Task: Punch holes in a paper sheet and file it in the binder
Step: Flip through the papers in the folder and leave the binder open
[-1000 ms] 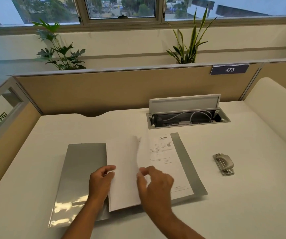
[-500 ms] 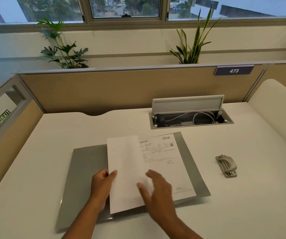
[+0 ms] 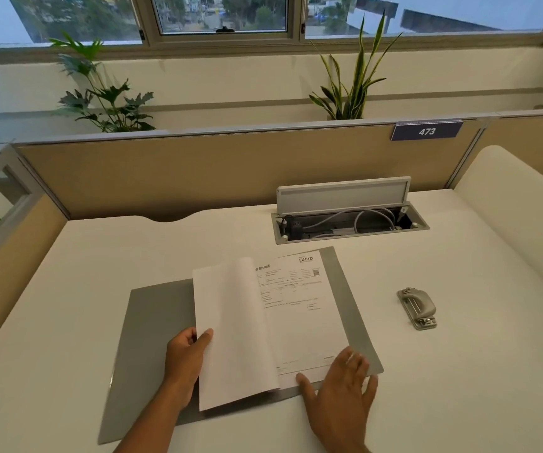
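Open grey plastic binder [image 3: 152, 322] on white desk [image 3: 459, 371] — left hand [image 3: 186, 358] pinches curled white sheet [image 3: 230, 338]; right hand [image 3: 342, 384], fingers spread, presses printed page [image 3: 299, 322] — metal hole punch [image 3: 418, 308] well apart.

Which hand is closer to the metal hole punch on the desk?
Right. The right hand rests flat on the printed page, left of the hole punch. The left hand pinches the turned sheet, farther left.

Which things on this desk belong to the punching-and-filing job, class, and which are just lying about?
For the job: binder, printed sheet, turned page gripped by the left hand, hole punch.

Just lying about: cable tray, number plate, leafy plant, spiky plant.
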### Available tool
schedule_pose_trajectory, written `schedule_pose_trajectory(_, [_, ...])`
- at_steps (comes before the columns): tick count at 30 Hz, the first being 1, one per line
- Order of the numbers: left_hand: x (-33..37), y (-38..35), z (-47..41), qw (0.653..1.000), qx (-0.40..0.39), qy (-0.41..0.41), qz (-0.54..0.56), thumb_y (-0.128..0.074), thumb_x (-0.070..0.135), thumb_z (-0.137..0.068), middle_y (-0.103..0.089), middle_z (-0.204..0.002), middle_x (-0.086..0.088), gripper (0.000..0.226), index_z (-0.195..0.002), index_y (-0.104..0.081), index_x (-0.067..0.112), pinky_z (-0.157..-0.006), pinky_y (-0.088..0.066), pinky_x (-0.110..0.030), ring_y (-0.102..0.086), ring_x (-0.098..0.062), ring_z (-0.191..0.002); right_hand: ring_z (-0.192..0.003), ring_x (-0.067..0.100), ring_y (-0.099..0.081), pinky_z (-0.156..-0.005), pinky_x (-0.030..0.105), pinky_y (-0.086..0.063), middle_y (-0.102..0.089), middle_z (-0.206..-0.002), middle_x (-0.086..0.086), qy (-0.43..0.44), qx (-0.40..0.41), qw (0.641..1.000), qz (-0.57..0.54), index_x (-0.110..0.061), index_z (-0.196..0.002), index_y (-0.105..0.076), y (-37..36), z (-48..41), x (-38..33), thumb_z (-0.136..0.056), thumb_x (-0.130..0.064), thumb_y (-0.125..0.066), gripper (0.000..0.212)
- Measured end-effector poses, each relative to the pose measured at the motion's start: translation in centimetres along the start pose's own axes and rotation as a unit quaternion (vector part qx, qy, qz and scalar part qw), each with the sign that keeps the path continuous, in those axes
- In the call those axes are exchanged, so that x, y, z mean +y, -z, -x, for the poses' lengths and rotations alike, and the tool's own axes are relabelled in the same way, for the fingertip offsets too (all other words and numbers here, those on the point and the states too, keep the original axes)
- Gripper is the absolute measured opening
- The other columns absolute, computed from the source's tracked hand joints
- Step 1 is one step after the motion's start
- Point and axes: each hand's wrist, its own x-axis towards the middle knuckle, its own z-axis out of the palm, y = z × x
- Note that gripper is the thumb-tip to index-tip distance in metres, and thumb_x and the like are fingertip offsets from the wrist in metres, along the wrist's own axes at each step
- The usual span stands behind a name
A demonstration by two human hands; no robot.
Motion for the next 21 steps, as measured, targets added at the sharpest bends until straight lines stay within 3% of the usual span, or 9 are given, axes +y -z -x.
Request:
schedule_pose_trajectory(2, [-0.1,0.1,-0.1,1.000,0.000,-0.003,-0.009,-0.070,0.019,-0.101,-0.076,-0.092,-0.025,0.025,-0.091,-0.067,-0.005,-0.074,-0.060,-0.047,-0.069,-0.039,-0.079,-0.145,0.042,-0.042,-0.118,0.058,-0.018,-0.047,-0.154,0.026,0.005,0.024,1.000,0.001,0.004,-0.155,-0.033,-0.2,0.0,-0.3,-0.083,-0.084,-0.020,0.115])
schedule_pose_trajectory(5, [-0.2,0.3,-0.1,1.000,0.004,-0.005,-0.026,-0.072,0.023,-0.100,-0.076,-0.095,-0.025,0.027,-0.097,-0.068,-0.004,-0.082,-0.063,-0.060,-0.070,-0.053,-0.092,-0.158,0.031,-0.016,-0.126,0.052,-0.007,-0.023,-0.169,0.016,0.005,0.016,1.000,-0.025,-0.002,-0.162,-0.007,0.8,-0.1,-0.8,-0.086,-0.077,-0.041,0.112])
schedule_pose_trajectory(7, [-0.4,0.3,-0.3,0.999,0.003,-0.007,-0.033,-0.073,0.025,-0.099,-0.075,-0.097,-0.026,0.029,-0.098,-0.068,-0.004,-0.084,-0.061,-0.065,-0.069,-0.055,-0.098,-0.159,0.026,-0.012,-0.126,0.048,-0.003,-0.018,-0.170,0.011,0.010,0.011,0.998,-0.064,-0.006,-0.162,-0.002,1.3,-0.5,-0.8,-0.086,-0.075,-0.050,0.113])
schedule_pose_trajectory(12, [0.1,0.1,0.1,0.999,-0.002,-0.008,-0.031,-0.071,0.021,-0.101,-0.077,-0.094,-0.022,0.023,-0.095,-0.071,-0.001,-0.084,-0.062,-0.060,-0.071,-0.051,-0.095,-0.148,0.029,-0.035,-0.123,0.049,-0.024,-0.042,-0.159,0.007,-0.008,0.015,0.971,-0.237,-0.016,-0.162,-0.005,2.6,-1.0,-1.6,-0.084,-0.081,-0.045,0.109])
schedule_pose_trajectory(15, [0.2,0.1,0.2,0.999,-0.002,-0.008,-0.031,-0.070,0.018,-0.101,-0.079,-0.089,-0.016,0.019,-0.089,-0.073,0.004,-0.076,-0.062,-0.050,-0.073,-0.043,-0.087,-0.126,0.021,-0.058,-0.111,0.044,-0.044,-0.064,-0.136,-0.001,-0.002,-0.031,0.940,-0.340,-0.018,-0.163,-0.008,4.0,-1.6,-2.3,-0.075,-0.093,-0.039,0.120])
schedule_pose_trajectory(18, [0.1,0.0,0.2,1.000,-0.007,-0.009,-0.023,-0.069,0.017,-0.102,-0.078,-0.090,-0.014,0.018,-0.088,-0.071,0.006,-0.070,-0.059,-0.039,-0.072,-0.035,-0.083,-0.100,0.005,-0.066,-0.081,0.023,-0.052,-0.068,-0.110,-0.012,0.005,-0.094,0.893,-0.439,-0.018,-0.163,-0.013,4.9,-1.4,-3.4,-0.088,-0.063,-0.065,0.102])
schedule_pose_trajectory(21, [0.1,-0.2,0.0,1.000,-0.007,-0.011,-0.019,-0.069,0.015,-0.101,-0.077,-0.094,-0.014,0.011,-0.092,-0.069,0.009,-0.070,-0.058,-0.037,-0.072,-0.032,-0.084,-0.102,0.009,-0.066,-0.079,0.024,-0.056,-0.068,-0.114,-0.007,0.023,-0.108,0.862,-0.495,-0.021,-0.155,-0.037,5.4,-1.3,-4.7,-0.086,-0.041,-0.080,0.085])
